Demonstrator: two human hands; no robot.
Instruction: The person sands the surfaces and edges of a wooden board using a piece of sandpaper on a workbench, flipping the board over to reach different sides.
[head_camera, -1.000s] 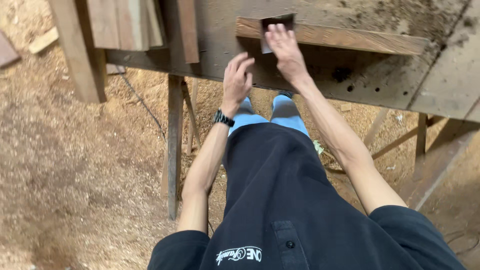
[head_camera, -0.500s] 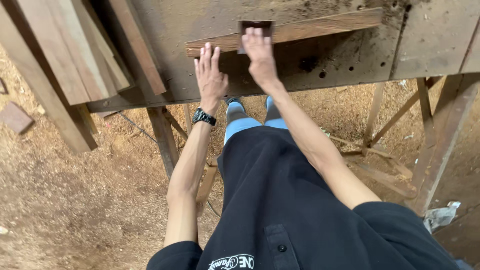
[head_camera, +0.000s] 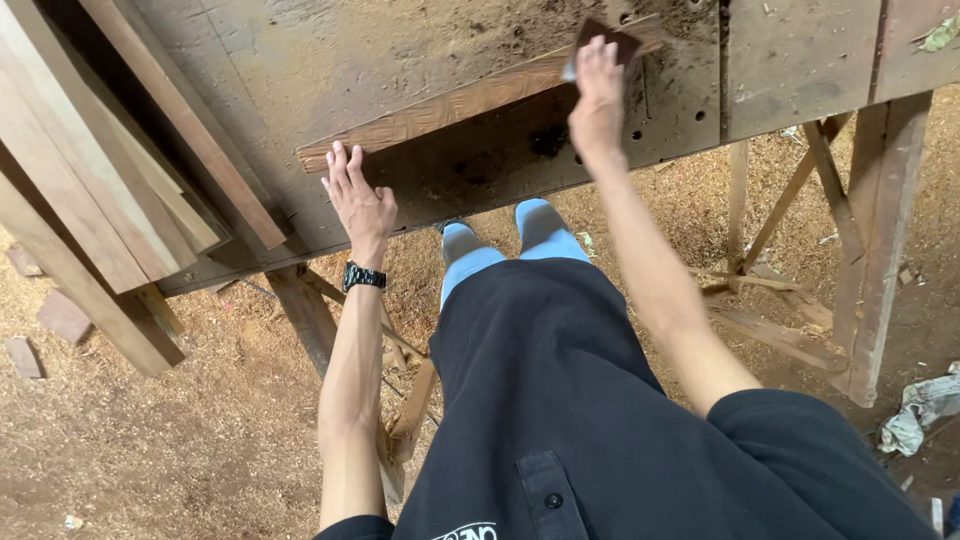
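Seen from above, the person stands at a rough wooden workbench (head_camera: 800, 70) whose top is dark, scuffed and dusted with sawdust. A long wooden strip (head_camera: 450, 108) lies flat on the bench top, running slantwise from lower left to upper right, its upper face showing a fine cross-grain pattern. The left hand (head_camera: 358, 200) rests just at the near end of that strip, palm down, fingers (head_camera: 340, 165) straight and slightly spread, the tips touching the strip's edge; a black wristwatch (head_camera: 364, 276) sits on that wrist. The right hand (head_camera: 600, 85) reaches farther out, fingers held together and pressed flat onto a small dark sheet of sandpaper (head_camera: 612, 40), which lies on the far part of the strip; the sheet's corner sticks out beyond the fingertips. Whether the thumb grips the sheet's edge cannot be told. Near the right hand several small round holes (head_camera: 640, 135) dot the bench top, and a dark stain lies beside them. To the left, a stack of longer planks (head_camera: 110, 170) lies on the bench at an angle, overhanging its edge. Below, the person's black garment (head_camera: 560, 400) fills the middle, with light blue trouser legs (head_camera: 500, 250) visible under the bench edge. The ground (head_camera: 150, 440) is covered in sawdust and shavings, with small wood offcuts (head_camera: 60, 315) at the left and a crumpled pale cloth (head_camera: 925, 405) at the right, beside the bench's wooden legs and braces (head_camera: 880, 250)
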